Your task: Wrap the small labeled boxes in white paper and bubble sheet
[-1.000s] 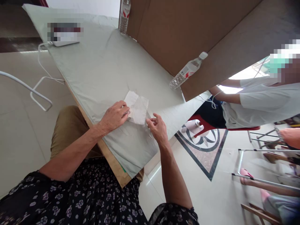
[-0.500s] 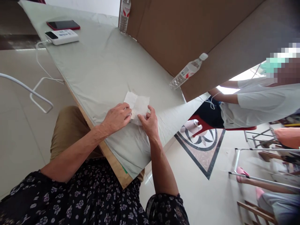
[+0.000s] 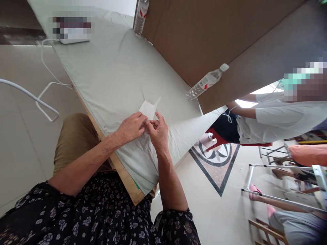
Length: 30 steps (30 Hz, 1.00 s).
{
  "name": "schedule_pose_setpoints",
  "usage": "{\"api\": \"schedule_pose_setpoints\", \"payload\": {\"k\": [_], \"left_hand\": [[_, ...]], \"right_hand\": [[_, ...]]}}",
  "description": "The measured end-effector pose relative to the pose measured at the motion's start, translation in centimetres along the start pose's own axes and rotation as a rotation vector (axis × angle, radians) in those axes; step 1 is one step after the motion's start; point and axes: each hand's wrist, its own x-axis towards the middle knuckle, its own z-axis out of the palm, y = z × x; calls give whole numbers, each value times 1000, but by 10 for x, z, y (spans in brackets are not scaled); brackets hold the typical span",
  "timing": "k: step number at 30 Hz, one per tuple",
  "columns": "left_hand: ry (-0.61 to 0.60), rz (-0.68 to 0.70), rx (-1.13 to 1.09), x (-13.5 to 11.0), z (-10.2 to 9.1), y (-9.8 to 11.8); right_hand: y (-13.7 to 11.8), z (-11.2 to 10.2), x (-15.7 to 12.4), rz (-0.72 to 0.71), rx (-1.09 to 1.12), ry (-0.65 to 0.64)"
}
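Note:
A thin sheet of white paper point(image 3: 148, 109), tissue-like and creased, is held just above the cloth near the table's corner. Its right part is bent up toward its left part. My left hand point(image 3: 133, 125) is closed on the paper's lower left side. From the other side, my right hand point(image 3: 157, 131) pinches it with thumb and fingers, the two hands' fingertips nearly meeting. The fingers cover the lower part of the paper, so whether anything lies inside it cannot be seen.
A pale cloth covers the table point(image 3: 107, 75). A brown cardboard panel point(image 3: 189, 37) stands beyond, with one plastic bottle point(image 3: 206, 81) leaning near it and another bottle point(image 3: 141, 18) at its far end. A white device point(image 3: 75, 39) lies far left. A person in a white shirt point(image 3: 288, 119) sits right.
My right hand has moved left toward my left hand, folding the right half of the paper upward and inward. Before, the paper lay spread flatter. The view has shifted slightly.

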Motion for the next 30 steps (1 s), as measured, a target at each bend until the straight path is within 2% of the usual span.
{"api": "schedule_pose_setpoints", "payload": {"k": [5, 10, 14, 17, 19, 22, 24, 27, 30], "left_hand": [[108, -48, -190, -5, 6, -5], [214, -132, -379, -10, 7, -11], [258, -234, -309, -7, 10, -5], [234, -261, -221, -3, 14, 2], [219, -275, -183, -3, 16, 5], [192, -269, -180, -3, 17, 4], [177, -259, -180, -4, 16, 4], [147, -250, -139, -5, 12, 7], [73, -227, -57, -5, 5, 15]], "right_hand": [[-7, -9, -6, -108, -88, -165], [-13, -22, 5, -214, -250, -331], [-17, -26, 15, -239, -332, -402], [-16, -27, 21, -191, -250, -448], [-10, -28, 24, -156, -127, -424], [3, -34, 30, -63, 32, -196], [12, -39, 35, 59, 72, -82], [20, -39, 46, 218, 89, -106], [19, -31, 60, 265, 101, -140]]}}
